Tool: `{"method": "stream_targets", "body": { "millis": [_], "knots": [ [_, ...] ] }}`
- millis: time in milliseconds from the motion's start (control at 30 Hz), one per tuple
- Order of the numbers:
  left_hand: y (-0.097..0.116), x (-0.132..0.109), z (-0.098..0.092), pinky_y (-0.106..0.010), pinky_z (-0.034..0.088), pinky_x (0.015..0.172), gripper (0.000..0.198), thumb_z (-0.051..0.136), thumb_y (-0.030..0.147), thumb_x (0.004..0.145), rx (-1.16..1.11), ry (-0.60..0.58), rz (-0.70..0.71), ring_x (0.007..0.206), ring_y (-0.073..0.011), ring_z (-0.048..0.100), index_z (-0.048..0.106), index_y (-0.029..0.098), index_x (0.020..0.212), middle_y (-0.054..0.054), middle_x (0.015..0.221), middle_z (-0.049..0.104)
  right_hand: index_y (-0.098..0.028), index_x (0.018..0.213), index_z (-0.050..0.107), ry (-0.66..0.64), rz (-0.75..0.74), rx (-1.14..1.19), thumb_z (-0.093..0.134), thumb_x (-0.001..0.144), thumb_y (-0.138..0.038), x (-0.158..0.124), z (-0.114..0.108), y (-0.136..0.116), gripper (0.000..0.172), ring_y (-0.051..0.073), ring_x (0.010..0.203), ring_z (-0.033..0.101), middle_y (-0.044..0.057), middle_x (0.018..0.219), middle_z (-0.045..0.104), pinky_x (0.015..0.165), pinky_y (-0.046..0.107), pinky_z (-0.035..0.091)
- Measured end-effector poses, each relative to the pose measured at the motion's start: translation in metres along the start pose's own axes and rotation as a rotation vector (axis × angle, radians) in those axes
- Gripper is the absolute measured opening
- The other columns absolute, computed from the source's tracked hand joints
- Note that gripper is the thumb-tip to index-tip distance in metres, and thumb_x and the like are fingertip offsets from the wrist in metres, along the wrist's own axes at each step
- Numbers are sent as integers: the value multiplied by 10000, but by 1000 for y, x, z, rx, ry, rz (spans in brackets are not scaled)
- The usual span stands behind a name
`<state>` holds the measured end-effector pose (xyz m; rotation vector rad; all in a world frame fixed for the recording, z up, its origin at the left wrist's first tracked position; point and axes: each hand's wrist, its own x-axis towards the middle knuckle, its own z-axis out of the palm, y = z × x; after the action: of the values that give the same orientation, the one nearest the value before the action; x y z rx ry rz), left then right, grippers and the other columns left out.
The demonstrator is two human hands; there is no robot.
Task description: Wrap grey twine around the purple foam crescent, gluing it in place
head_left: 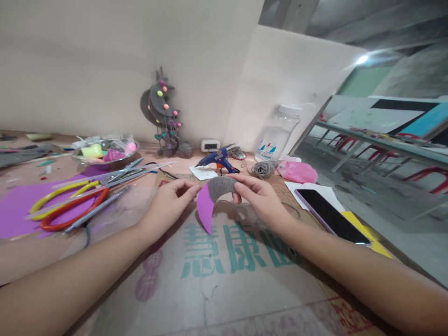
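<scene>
A purple crescent, cut from a thin flat sheet, is held up over the table with its point hanging down. Grey yarn is wound closely around its upper part. My right hand pinches the yarn-covered end between thumb and fingers. Beside the crescent's left edge, my left hand has thumb and fingers closed together; whether a strand or the edge itself is between them cannot be made out. Behind the crescent lies a blue glue gun on a small white card. A loose bundle of grey yarn sits right of it.
Scissors with yellow and red handles lie left on purple sheets, near a metal bowl of craft bits. A finished moon decoration stands behind. On the right are a water bottle, a pink bag and a phone.
</scene>
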<state>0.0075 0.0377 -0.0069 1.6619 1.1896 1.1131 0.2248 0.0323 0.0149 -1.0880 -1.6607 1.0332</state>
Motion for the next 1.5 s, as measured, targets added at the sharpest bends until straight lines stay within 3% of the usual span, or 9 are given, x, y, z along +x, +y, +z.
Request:
{"method": "stream_targets", "body": {
  "millis": [200,367,533,633,733,933,1100,1267,1500],
  "knots": [
    [-3,1,0,-268,433,686,314,472,427,863,33,9,18,759,-174,579,604,164,753,-31,773,645,-157,1118,643,15,2,71,561,826,-318,3,-3,1,343,92,560,460,-39,577,510,586,253,370],
    [3,-3,1,-237,411,625,300,447,400,877,-8,-40,75,733,-154,557,618,176,982,-17,814,631,-154,1131,635,-30,28,8,535,843,-287,0,-1,-9,333,89,561,457,-43,572,508,598,253,376],
    [5,-4,2,-230,390,578,259,508,403,838,41,-188,69,612,-129,505,596,164,787,18,663,561,-167,1154,617,-92,14,-62,520,860,-305,-5,2,-12,339,94,577,478,-36,600,523,600,254,396],
    [1,-2,2,-240,409,641,241,505,378,843,23,-188,90,665,-130,523,573,165,754,12,700,571,-204,1189,566,-99,-54,18,558,844,-361,-6,5,-6,379,116,724,557,22,862,622,689,275,454],
    [-2,1,2,-223,404,627,222,502,364,850,-42,-154,87,647,-113,513,571,169,770,22,694,557,-209,1176,518,-112,-122,37,611,807,-379,-5,9,4,417,156,913,579,65,1069,599,827,326,471],
    [-1,3,2,-184,294,427,252,505,380,850,-147,-160,0,441,-59,380,508,174,705,48,589,522,-198,1102,476,-190,-80,-131,649,767,-316,-9,22,16,395,172,980,578,70,1063,580,872,358,471],
    [-1,0,2,-172,314,429,225,521,380,848,-124,-198,-26,452,-61,417,515,177,752,39,598,575,-182,919,532,-73,-72,-253,609,787,-340,-11,26,10,220,146,806,569,30,879,602,763,313,467],
    [1,-5,3,-178,338,435,247,508,394,856,-129,-277,-32,449,-62,427,501,175,742,40,586,560,-176,705,531,-19,-63,-366,587,787,-349,-8,24,4,199,119,665,491,-10,697,548,646,260,415],
    [5,-5,3,-185,340,440,223,557,380,816,-26,-321,-6,479,-76,439,565,169,746,56,550,485,-175,708,568,-139,-127,-388,508,858,-323,-11,24,2,219,113,647,501,-15,670,546,625,243,401]
  ]
}}
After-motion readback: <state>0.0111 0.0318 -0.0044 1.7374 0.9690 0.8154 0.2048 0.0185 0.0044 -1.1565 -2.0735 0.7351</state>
